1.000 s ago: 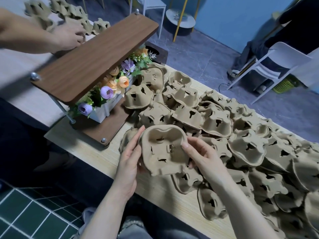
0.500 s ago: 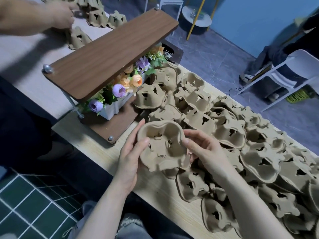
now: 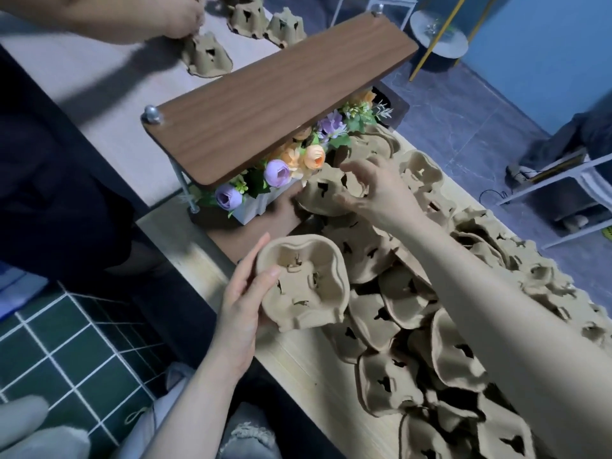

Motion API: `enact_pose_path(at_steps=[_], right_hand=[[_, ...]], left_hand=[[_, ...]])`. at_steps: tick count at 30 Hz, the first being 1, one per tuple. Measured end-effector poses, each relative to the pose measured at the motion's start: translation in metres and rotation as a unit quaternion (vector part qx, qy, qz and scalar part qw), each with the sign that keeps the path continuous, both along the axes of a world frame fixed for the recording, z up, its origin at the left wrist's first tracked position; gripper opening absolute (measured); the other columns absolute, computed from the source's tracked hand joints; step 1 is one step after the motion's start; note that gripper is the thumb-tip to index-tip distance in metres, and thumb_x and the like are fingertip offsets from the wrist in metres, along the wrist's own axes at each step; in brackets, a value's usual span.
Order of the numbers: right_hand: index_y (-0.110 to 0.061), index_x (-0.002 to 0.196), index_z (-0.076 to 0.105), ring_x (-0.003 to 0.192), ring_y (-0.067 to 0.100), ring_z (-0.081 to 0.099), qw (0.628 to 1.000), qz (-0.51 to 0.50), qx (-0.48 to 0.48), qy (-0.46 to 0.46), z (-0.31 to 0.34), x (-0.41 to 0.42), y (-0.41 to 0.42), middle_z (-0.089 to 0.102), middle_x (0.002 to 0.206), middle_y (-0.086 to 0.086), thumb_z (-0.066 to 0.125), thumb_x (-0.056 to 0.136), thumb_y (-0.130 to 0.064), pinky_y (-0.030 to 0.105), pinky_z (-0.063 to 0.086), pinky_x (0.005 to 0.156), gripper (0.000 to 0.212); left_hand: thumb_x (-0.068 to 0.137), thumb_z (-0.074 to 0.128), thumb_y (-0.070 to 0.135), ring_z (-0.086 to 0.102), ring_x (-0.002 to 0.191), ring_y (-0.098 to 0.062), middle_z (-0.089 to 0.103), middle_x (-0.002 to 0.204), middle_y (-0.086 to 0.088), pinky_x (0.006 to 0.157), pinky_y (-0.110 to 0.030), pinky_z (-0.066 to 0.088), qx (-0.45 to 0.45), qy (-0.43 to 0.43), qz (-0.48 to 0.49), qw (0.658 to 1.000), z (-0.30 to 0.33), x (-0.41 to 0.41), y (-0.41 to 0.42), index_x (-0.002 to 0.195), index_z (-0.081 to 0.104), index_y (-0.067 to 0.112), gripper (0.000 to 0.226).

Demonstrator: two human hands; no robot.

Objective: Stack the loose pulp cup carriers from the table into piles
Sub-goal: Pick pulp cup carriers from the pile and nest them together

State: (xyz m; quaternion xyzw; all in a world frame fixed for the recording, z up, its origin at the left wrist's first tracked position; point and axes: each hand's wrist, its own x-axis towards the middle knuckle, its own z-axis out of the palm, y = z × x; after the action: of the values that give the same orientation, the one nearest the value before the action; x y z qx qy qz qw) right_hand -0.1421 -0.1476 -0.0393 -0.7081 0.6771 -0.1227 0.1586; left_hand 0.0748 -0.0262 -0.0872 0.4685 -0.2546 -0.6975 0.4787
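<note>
My left hand (image 3: 243,303) holds a brown pulp cup carrier (image 3: 306,288) by its left rim, hollow side up, above the table's front edge. My right hand (image 3: 374,188) reaches across to the far side and its curled fingers close on another carrier (image 3: 326,197) lying upside down beside the flowers. Several loose carriers (image 3: 430,326) cover the wooden table (image 3: 298,366) to the right, partly hidden under my right forearm.
A wooden shelf (image 3: 275,94) stands over a white planter of artificial flowers (image 3: 281,173) at the table's left end. Another person's hand (image 3: 178,18) touches a carrier (image 3: 207,56) on the neighbouring table. White chairs stand on the floor at right.
My right hand let go of the carrier held by both hands and reached forward to a carrier by the flowers. The left hand keeps the first carrier. The other person's hand moved to another carrier.
</note>
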Motion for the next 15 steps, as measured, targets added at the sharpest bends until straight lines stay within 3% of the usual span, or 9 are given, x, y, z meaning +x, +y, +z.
enact_pose_path(at_steps=[5,11,15], right_hand=[[-0.017,0.134,0.052,0.124,0.031,0.039,0.995,-0.004,0.046,0.084,-0.014,0.004,-0.029,0.052,0.129,0.012,0.065,0.088,-0.041,0.038,0.033,0.099,0.053],[-0.010,0.116,0.056,0.111,0.035,0.050,0.984,0.029,0.056,0.167,-0.020,0.015,-0.041,0.057,0.114,0.015,0.065,0.083,-0.042,0.044,0.043,0.092,0.047],[-0.012,0.118,0.057,0.107,0.036,0.052,0.984,0.025,0.015,0.174,-0.011,0.013,-0.035,0.056,0.109,0.015,0.060,0.085,-0.038,0.042,0.042,0.083,0.042]], left_hand=[[0.090,0.064,0.018,0.066,0.109,-0.003,0.069,0.123,0.013,0.073,-0.015,0.053,0.005,-0.016,0.005,1.000,-0.002,0.003,0.001,0.131,0.059,0.038,0.046],[0.094,0.056,0.016,0.067,0.102,0.000,0.070,0.117,0.017,0.069,-0.014,0.053,0.006,-0.027,-0.002,1.000,0.001,0.004,-0.001,0.132,0.059,0.038,0.044],[0.085,0.061,0.025,0.068,0.103,-0.003,0.070,0.120,0.015,0.069,-0.016,0.053,0.005,-0.023,-0.005,1.000,0.004,0.003,-0.002,0.131,0.059,0.040,0.049]])
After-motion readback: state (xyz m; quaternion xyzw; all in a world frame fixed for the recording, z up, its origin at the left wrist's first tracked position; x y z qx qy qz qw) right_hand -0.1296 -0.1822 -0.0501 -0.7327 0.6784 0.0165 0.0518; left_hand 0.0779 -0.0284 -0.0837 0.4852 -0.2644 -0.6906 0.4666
